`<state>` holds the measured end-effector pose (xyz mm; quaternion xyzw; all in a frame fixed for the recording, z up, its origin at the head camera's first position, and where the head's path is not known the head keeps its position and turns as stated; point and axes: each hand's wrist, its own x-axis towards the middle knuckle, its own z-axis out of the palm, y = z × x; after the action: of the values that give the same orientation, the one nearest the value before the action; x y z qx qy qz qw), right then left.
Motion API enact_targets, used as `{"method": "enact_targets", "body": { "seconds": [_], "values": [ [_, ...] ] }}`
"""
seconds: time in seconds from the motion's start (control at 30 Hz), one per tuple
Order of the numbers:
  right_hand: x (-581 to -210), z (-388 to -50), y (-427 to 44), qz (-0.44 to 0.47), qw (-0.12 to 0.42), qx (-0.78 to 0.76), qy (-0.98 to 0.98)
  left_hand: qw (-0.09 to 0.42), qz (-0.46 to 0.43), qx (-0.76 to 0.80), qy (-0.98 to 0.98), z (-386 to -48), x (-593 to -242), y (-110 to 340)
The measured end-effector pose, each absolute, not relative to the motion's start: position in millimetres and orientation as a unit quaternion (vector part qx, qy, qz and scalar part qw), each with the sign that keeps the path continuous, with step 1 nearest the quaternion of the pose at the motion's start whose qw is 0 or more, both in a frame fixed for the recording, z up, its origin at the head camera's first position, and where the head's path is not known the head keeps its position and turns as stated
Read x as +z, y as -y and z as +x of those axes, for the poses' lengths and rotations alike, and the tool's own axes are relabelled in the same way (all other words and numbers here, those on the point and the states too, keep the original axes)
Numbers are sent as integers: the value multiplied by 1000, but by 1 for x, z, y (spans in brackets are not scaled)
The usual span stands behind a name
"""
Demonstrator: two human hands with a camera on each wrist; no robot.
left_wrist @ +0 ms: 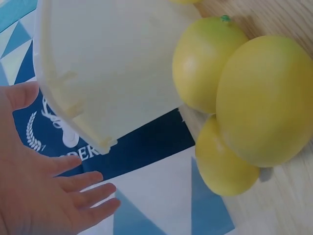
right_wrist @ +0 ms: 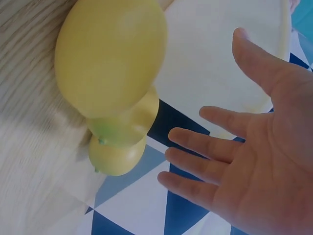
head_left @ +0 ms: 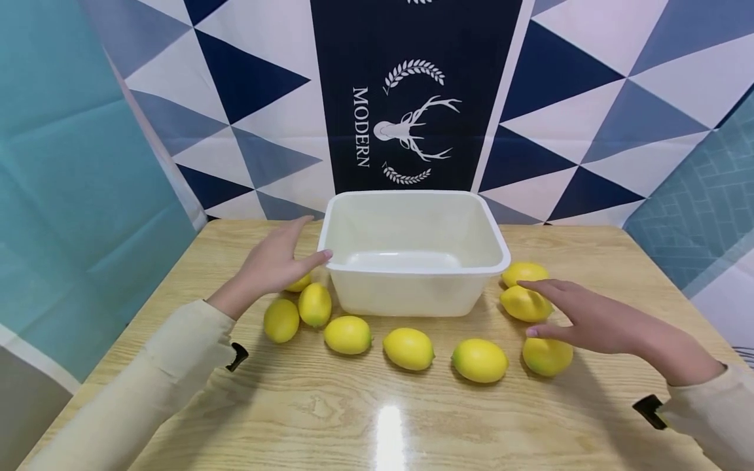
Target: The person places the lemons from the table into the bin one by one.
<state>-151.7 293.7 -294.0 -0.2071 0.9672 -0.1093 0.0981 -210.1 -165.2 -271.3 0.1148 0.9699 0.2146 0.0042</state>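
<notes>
1. A white tub (head_left: 406,296) is set on the wooden table (head_left: 318,418), its mouth turned upward and its long axis laid left to right.
2. Around its left, front and right sides, 9 yellow lemons (head_left: 409,348) can be seen; the 3 in front are laid roughly left to right, 2 tips being pointed right and 1 left.
3. The left hand (head_left: 268,267) is held beside the tub's left rim, fingers spread, nothing gripped; whether the rim is touched by the thumb cannot be told.
4. The right hand (head_left: 592,317) is held near the right-side lemons, fingers straight and parted, nothing gripped.
</notes>
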Motion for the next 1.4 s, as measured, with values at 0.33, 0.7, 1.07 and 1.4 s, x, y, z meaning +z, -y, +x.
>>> {"method": "enact_targets", "body": {
  "seconds": [0.33,0.7,1.07,1.4],
  "values": [
    [-295,-150,-297,-223,88,-90,-967,43,94,287,-952,-222,-273,157],
    [-294,-146,-301,-244,73,-75,-964,110,39,377,-919,-245,-262,148],
    [-297,-142,-305,-246,98,-87,-960,152,-18,518,-842,-262,-254,145],
    [-295,-146,-309,-262,90,-85,-957,156,-31,565,-810,-265,-250,147]
  ]
}}
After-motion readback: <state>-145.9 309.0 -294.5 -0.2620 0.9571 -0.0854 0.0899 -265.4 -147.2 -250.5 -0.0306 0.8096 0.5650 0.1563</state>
